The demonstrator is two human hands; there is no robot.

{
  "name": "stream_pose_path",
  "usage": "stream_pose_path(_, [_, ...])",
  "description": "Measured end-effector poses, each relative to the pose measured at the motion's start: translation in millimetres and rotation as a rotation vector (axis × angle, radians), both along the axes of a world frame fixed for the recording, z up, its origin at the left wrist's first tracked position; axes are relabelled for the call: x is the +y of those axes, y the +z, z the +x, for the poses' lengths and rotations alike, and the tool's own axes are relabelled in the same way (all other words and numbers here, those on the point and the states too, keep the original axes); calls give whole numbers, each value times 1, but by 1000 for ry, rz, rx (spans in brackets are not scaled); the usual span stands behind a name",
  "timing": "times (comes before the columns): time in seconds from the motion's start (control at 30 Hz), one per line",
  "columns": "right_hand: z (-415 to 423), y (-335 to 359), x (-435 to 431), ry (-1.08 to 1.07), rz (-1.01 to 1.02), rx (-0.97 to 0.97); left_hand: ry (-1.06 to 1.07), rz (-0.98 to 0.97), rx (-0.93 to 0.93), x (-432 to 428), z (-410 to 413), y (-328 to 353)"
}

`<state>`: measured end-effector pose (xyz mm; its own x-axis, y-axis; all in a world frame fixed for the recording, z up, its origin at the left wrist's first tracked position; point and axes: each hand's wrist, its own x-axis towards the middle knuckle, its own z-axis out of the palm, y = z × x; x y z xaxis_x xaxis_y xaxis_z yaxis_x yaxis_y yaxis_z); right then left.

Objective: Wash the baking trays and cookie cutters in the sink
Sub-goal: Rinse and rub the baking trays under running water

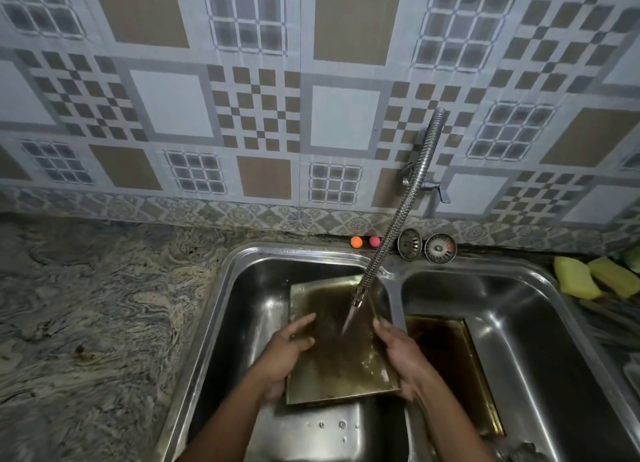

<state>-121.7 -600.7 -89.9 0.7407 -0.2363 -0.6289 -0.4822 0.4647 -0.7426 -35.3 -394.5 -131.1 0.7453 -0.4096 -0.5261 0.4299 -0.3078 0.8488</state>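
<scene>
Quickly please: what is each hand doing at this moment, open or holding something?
The left hand grips the left edge of the baking tray.
The right hand grips the right edge of the same tray.

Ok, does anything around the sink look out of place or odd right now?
Two drain strainers stand on edge against the wall behind the sink, out of their drains. Next to them sit an orange ball and a pink ball, odd for a kitchen ledge. The baking tray held under the tap looks fine.

Dim, soft view; wide-angle bending at edges, glare on steel sink (540,288).
</scene>
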Motion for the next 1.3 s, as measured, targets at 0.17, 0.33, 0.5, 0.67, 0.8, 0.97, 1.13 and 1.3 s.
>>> stream_pose_path(0.17, [8, -29, 4, 582, -1261, -81, 133, -44, 79, -3, -3, -1])
stream_pose_path(0.33, [33, -29, 27, 654, -1205, -20, 108, -105, 21, -10, -12, 1])
stream_pose_path(0.5, [62, -27, 52, 712, -1325, -17, 129, -195, -70, -26, -21, 10])
stream_pose_path(0.67, [33, -25, 52, 1046, -1281, -432, 299, -166, -140, -16, -3, 16])
stream_pose_path(0.8, [41, -26, 26, 718, -1344, 57, 285, -210, -97, -28, -13, 14])
stream_pose_path(0.97, [30, -16, 49, 998, -1235, -329, 259, -226, -40, -47, -14, 14])
stream_pose_path(1.13, [16, 3, -4, 600, -1531, -168, 288, -170, -90, -46, -15, 20])
stream_pose_path(1.3, [-4, -1, -46, 370, -1107, 10, 134, -170, -161, -68, -19, 42])
